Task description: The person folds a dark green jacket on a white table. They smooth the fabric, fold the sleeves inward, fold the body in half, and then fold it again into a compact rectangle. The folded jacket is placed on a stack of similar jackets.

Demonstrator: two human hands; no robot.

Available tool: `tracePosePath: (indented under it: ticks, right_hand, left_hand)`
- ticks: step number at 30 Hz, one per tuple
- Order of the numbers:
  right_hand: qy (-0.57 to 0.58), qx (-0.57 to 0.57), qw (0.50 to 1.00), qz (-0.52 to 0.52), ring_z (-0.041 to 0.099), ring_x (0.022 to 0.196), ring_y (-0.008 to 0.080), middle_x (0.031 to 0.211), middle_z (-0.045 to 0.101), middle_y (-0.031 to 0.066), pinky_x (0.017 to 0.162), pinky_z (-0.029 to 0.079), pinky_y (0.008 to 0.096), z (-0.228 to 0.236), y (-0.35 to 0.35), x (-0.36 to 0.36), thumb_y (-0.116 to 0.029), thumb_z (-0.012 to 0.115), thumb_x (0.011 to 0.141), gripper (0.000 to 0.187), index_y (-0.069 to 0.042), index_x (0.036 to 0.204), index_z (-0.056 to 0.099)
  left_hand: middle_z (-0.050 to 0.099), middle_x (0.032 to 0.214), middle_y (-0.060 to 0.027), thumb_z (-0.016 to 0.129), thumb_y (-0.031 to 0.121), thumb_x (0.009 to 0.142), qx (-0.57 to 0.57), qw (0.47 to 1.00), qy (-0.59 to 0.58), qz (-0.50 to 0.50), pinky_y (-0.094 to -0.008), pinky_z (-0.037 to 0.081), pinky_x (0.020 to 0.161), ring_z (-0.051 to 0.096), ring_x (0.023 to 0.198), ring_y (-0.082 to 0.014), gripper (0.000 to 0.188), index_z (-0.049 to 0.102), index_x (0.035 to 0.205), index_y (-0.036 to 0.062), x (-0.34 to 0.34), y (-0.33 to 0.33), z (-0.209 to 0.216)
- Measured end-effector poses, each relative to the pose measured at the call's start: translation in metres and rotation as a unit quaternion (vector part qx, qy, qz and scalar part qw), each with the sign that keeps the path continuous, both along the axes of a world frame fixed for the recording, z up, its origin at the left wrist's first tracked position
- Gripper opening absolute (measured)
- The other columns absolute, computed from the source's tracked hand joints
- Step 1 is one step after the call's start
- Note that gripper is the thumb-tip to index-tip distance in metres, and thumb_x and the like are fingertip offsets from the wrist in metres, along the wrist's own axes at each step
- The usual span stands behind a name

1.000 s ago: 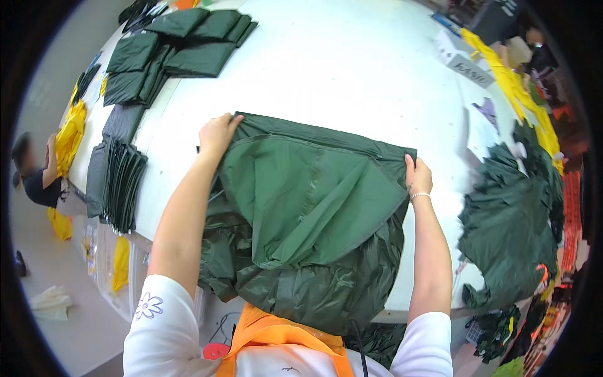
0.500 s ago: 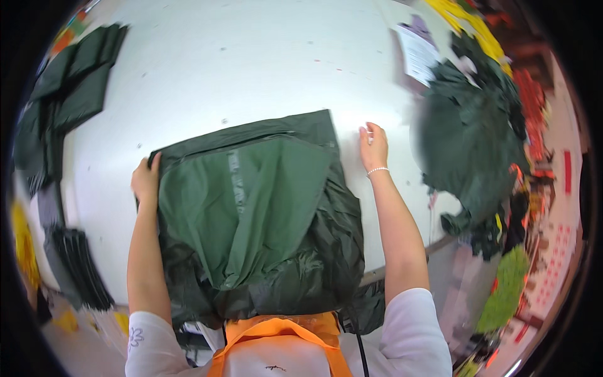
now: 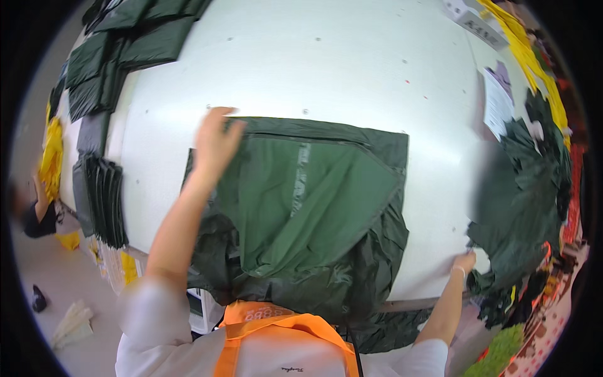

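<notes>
A dark green waterproof fabric piece (image 3: 314, 201), probably a garment, lies on the white table in front of me. It has a smoother green panel with a pale printed strip, a seam along its top edge, and crumpled lower folds at the table's near edge. My left hand (image 3: 217, 144) is at its upper left corner, slightly blurred, thumb and fingers apart. My right hand (image 3: 465, 261) is low on the right, fingers curled, at the edge of a heap of dark green fabric (image 3: 521, 195). What it pinches, if anything, is too small to make out.
Folded dark green packets (image 3: 157, 41) lie far left, with a stack of folded dark pieces (image 3: 103, 201) below. A paper sheet (image 3: 497, 103), a white box (image 3: 476, 24) and yellow fabric (image 3: 518, 41) are far right. Another person (image 3: 44, 210) is at the left edge.
My left hand has left the side edge for the upper left corner of the fabric. My right hand has moved down and right to the heap's edge. The view has shifted left.
</notes>
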State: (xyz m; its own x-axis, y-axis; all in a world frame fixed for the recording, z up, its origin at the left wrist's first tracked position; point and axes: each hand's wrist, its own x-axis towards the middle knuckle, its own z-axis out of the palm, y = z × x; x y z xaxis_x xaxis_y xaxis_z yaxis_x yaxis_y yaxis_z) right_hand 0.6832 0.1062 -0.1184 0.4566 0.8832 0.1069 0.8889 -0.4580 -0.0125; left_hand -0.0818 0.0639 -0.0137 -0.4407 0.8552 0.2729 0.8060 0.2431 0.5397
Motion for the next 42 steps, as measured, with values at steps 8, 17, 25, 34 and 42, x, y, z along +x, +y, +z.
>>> tracePosePath:
  ticks: [8,17,25,34,42]
  right_hand:
    - [0.507,0.137,0.849,0.058,0.040,0.064,0.0006,0.074,0.045,-0.0004,0.053,0.034,0.0136,0.091,0.043,-0.214,-0.017,0.048,0.095,0.023,-0.003,0.112,0.052]
    - [0.295,-0.099,0.782,0.541,0.061,0.082,0.0298,0.092,0.059,0.0105,0.068,0.049,0.0378,0.083,0.061,-0.495,-0.020,0.063,0.084,0.021,-0.005,0.097,0.056]
    - [0.281,-0.122,0.763,0.569,0.060,0.081,0.0301,0.090,0.058,0.0098,0.067,0.049,0.0384,0.059,0.069,-0.511,-0.020,0.062,0.085,0.020,-0.006,0.098,0.055]
    - [0.352,-0.136,0.756,0.535,0.061,0.082,0.0308,0.092,0.059,0.0123,0.068,0.049,0.0371,0.060,0.063,-0.516,-0.012,0.065,0.081,0.021,-0.006,0.100,0.056]
    - [0.404,-0.122,0.777,0.467,0.060,0.075,0.0275,0.089,0.060,0.0137,0.067,0.048,0.0345,0.060,0.062,-0.503,-0.011,0.064,0.083,0.020,-0.002,0.099,0.056]
  left_hand:
    - [0.061,0.092,-0.0034,0.073,0.020,0.071,-0.098,0.987,-0.038,-0.119,-0.0361,0.049,0.078,0.057,0.094,-0.0240,0.024,0.069,0.092,0.0094,0.078,0.023,-0.047]
    - [0.062,0.080,-0.0028,0.067,0.011,0.075,-0.018,0.992,-0.058,-0.110,-0.0365,0.048,0.068,0.059,0.079,-0.0240,0.003,0.065,0.075,0.0089,0.079,0.034,-0.062]
    - [0.061,0.078,-0.0050,0.067,0.011,0.076,-0.001,0.993,-0.085,-0.088,-0.0375,0.048,0.067,0.059,0.078,-0.0263,0.005,0.064,0.077,0.0081,0.076,0.034,-0.073]
    - [0.060,0.080,-0.0062,0.066,0.013,0.075,0.010,0.987,-0.109,-0.119,-0.0375,0.048,0.070,0.057,0.079,-0.0269,0.005,0.064,0.076,0.0089,0.071,0.028,-0.064]
    - [0.054,0.083,-0.0054,0.072,0.020,0.073,-0.042,0.978,-0.134,-0.151,-0.0356,0.048,0.072,0.056,0.083,-0.0235,0.022,0.070,0.091,0.0075,0.087,0.032,-0.079]
